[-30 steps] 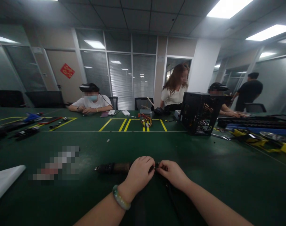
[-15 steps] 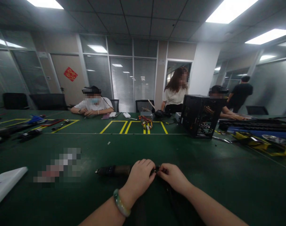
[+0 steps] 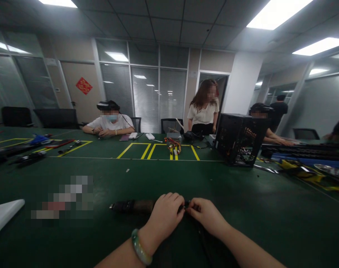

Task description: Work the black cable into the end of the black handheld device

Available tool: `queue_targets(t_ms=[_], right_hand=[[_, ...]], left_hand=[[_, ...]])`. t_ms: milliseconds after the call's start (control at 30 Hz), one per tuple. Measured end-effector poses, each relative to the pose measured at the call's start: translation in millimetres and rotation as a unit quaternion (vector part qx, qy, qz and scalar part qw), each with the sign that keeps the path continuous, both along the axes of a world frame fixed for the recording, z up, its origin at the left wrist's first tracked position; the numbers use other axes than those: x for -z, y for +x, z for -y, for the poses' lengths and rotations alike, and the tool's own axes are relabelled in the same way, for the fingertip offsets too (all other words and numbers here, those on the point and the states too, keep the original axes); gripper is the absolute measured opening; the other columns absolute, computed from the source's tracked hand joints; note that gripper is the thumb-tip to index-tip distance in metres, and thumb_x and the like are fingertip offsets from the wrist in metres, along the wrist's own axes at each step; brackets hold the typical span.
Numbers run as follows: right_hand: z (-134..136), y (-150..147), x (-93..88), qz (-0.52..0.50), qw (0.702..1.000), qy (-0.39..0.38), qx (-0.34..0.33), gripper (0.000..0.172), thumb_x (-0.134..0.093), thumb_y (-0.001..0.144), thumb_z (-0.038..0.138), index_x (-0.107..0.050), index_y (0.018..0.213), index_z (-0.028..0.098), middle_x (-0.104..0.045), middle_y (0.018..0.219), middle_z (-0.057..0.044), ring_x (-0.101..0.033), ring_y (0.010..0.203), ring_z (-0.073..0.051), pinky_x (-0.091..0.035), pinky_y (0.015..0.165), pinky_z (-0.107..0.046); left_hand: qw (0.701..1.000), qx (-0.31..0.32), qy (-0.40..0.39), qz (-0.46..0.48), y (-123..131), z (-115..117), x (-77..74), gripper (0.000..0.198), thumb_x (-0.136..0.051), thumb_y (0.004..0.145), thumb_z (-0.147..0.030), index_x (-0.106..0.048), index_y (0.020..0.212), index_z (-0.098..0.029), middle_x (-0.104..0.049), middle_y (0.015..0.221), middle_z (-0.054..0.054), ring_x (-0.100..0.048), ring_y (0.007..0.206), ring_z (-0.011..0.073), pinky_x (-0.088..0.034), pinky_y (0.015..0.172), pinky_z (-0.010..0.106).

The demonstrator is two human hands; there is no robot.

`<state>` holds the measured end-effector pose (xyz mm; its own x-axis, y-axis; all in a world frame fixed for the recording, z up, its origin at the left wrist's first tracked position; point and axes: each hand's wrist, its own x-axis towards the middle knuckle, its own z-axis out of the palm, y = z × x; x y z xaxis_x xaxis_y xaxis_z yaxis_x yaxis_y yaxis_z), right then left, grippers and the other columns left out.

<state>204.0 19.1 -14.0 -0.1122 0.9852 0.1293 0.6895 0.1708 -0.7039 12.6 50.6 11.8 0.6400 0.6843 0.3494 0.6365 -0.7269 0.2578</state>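
Head: dark tool [image 3: 143, 207] leftward from hands [image 3: 169, 214]

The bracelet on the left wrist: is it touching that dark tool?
Apart. The head view shows green table plainly between the bracelet and the dark tool.

Looks matt along the dark cylindrical tool [image 3: 141, 206] toward seven o'clock, shiny and metallic at its nine-o'clock tip [image 3: 111, 206]. Glossy, smooth, stone-like on the bangle [image 3: 138, 247] between six and seven. Smooth, plastic-looking on the white slab [image 3: 6, 214] at eight. Matt on the black case [image 3: 230, 139] at three. Faintly glossy across the green tabletop [image 3: 155, 178].
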Motion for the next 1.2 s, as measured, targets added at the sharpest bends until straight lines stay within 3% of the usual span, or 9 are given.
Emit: queue_targets(t_ms=[867,1200], right_hand=[[-2.3,-1.3,-0.9,0.012,1.000,-0.014,0.019,0.015,-0.058,0.085,0.028,-0.064,0.074,0.020,-0.063,0.073,0.001,-0.057,0.066,-0.014,-0.038,0.059,-0.022],[3.7,-0.5,-5.5,0.020,1.000,-0.008,0.014,0.014,-0.060,0.086,0.030,-0.066,0.079,0.019,-0.065,0.076,0.002,-0.057,0.069,-0.013,-0.038,0.061,-0.021]], left_hand=[[0.999,-0.007,-0.044,0.006,0.0,-6.0,2.2,0.004,-0.057,0.085,-0.023,-0.057,0.089,-0.023,-0.060,0.092,0.000,-0.054,0.087,0.0184,-0.037,0.076,0.033],[1.000,0.013,-0.011,-0.020,1.0,-4.5,3.0,0.006,-0.055,0.085,-0.021,-0.056,0.092,-0.022,-0.059,0.092,0.000,-0.054,0.088,0.0183,-0.037,0.076,0.032]])
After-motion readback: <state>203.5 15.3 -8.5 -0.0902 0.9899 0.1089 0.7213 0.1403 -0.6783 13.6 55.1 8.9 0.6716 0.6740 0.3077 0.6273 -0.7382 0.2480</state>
